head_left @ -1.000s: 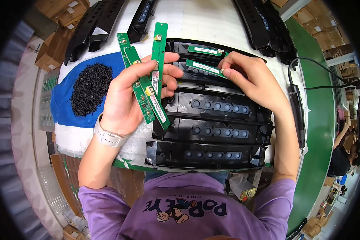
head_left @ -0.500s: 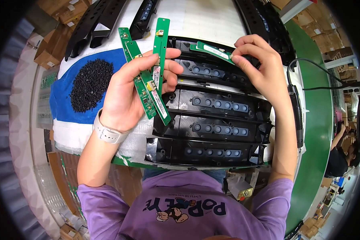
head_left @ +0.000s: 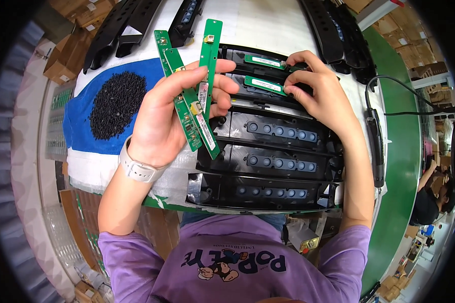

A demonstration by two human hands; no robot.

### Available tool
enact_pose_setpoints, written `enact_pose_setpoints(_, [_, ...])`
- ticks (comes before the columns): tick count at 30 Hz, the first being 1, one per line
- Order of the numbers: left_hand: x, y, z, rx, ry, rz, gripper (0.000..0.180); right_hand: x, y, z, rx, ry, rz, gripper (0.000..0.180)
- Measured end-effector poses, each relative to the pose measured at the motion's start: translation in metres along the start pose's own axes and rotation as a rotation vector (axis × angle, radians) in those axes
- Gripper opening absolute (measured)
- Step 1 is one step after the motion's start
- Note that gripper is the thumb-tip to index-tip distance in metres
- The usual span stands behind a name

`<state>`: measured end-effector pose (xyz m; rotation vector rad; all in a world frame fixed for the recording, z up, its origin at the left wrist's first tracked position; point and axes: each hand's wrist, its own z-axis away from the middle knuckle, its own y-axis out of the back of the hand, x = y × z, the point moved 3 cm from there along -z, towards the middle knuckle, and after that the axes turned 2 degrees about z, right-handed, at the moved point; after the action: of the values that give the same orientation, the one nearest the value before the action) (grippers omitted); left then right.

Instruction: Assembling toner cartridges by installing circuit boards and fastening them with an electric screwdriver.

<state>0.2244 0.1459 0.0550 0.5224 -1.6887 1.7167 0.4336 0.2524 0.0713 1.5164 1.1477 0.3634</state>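
Note:
My left hand (head_left: 159,121) is closed around several long green circuit boards (head_left: 212,53), fanned apart and held above the work surface. With thumb and fingers my right hand (head_left: 316,91) grips the right end of another green circuit board (head_left: 264,85), which bears a white label. That board is at the second black plastic housing (head_left: 245,96) from the far side; whether it is fully seated I cannot tell. Just beyond it, a similar circuit board (head_left: 264,61) lies in the farthest black housing (head_left: 232,53). Part of that housing is hidden by my right fingers.
Nearer me lie more black housings (head_left: 235,129) with rows of round grey buttons. A heap of small black screws (head_left: 117,106) rests on a blue cloth (head_left: 78,134) at left. A corded screwdriver (head_left: 374,146) lies at right. More black housings (head_left: 333,35) stand farther off.
My right hand has come down and nearer me, bringing its circuit board from in front of the farthest housing to the second one. The left hand has shifted slightly right.

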Motion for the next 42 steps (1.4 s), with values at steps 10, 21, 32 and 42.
enact_pose_setpoints(10, [-0.001, 0.001, -0.002, 0.021, 0.011, -0.012, 0.048, 0.003, 0.000, 0.002, 0.013, -0.022, -0.019, 0.010])
enact_pose_setpoints(21, [-0.001, 0.004, -0.001, -0.012, 0.017, -0.008, 0.047, 0.000, -0.004, 0.001, -0.005, -0.032, 0.033, 0.009])
enact_pose_setpoints(32, [-0.006, -0.008, 0.001, -0.009, 0.072, 0.188, 0.042, -0.077, 0.019, -0.019, 0.217, 0.572, 0.067, 0.026])
enact_pose_setpoints(42, [-0.008, -0.009, 0.003, -0.075, 0.087, 0.236, 0.045, -0.088, 0.010, -0.041, 0.182, 0.616, 0.034, 0.025])
